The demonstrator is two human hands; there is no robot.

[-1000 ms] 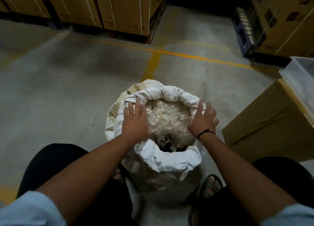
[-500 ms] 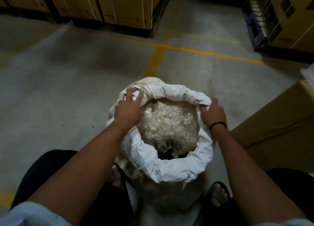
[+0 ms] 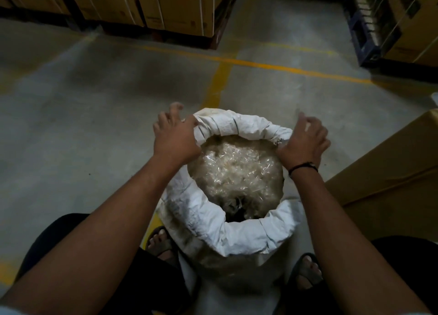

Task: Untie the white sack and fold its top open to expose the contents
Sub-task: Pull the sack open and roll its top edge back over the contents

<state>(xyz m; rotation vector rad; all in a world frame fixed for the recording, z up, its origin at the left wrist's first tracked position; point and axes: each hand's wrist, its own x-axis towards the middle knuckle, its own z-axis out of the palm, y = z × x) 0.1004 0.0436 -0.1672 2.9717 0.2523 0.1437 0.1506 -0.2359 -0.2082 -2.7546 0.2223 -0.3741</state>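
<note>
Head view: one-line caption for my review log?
Left hand and right hand grip the rolled-down rim of the white sack, clear plastic contents exposed.

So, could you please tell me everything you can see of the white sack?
The white sack stands upright on the concrete floor between the person's sandalled feet. It looks like woven plastic, creased all over and grimy lower down. Its mouth is open, with the top rolled outward into a thick cuff all round. Clear crinkled plastic pieces fill it nearly to the cuff, with a dark hollow at the near side. The left hand grips the cuff's far left and the right hand its far right.
</note>
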